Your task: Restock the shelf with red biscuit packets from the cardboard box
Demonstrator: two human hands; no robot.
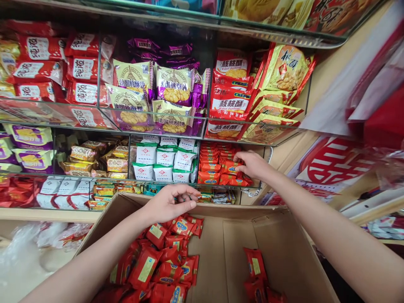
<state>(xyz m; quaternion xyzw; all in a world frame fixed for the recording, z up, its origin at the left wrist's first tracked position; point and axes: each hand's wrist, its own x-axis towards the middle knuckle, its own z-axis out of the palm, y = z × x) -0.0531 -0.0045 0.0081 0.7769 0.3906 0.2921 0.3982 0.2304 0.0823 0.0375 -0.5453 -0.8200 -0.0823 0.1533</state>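
My right hand [255,165] reaches into a shelf compartment of small red snack packets [208,166]. Its bent fingers and thumb close on the right end of a red snack packet [228,166] in the right-hand stack. My left hand [175,203] hovers over the far rim of an open cardboard box [235,240], palm inward and fingers loosely curled, with the thumb apart; nothing shows in it. Inside the box, many red packets [170,269] lie piled along the left side. A few more red packets [255,263] rest at the right.
White-and-green packets [166,158] fill the compartment left of the red ones. Above stand purple biscuit packets [173,86], red walnut shortbread packets [229,99] and yellow packets [288,69] behind clear shelf fronts. Plastic bags [47,240] lie at lower left; red-and-white packaging [341,162] is at right.
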